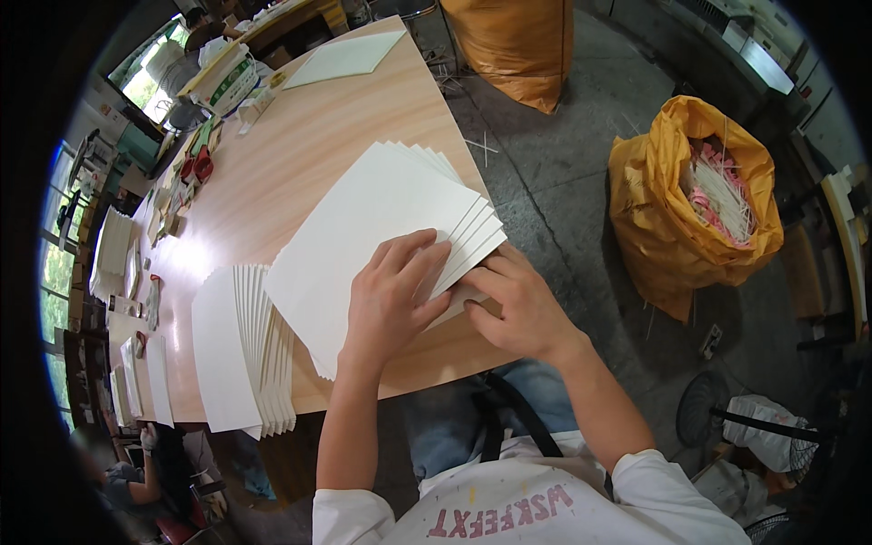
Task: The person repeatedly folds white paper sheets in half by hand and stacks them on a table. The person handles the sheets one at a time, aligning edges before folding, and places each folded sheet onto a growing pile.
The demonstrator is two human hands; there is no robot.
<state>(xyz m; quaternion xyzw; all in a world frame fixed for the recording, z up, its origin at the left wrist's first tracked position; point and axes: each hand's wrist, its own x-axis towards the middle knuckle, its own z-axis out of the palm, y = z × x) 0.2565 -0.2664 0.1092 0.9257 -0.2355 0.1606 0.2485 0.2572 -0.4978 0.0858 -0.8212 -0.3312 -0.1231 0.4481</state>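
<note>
A fanned stack of white sheets (363,209) lies on the wooden table (263,145), its stepped edges spread toward the right and far side. My left hand (391,291) rests on top of the near right part, fingers apart and slightly bent, thumb pointing toward the right. Under the stack's right edge go the fingers of my right hand (527,304), closed on the sheets; its fingertips are partly hidden beneath them. Beside the stack on the left is a second fanned pile of white sheets (227,354), reaching past the table's near edge.
A yellow sack (645,209) of pink and white scraps stands on the floor at right; an orange sack (518,45) stands farther off. Red-handled scissors (200,165) and more paper piles (111,254) line the table's left side. A person (127,481) sits at lower left.
</note>
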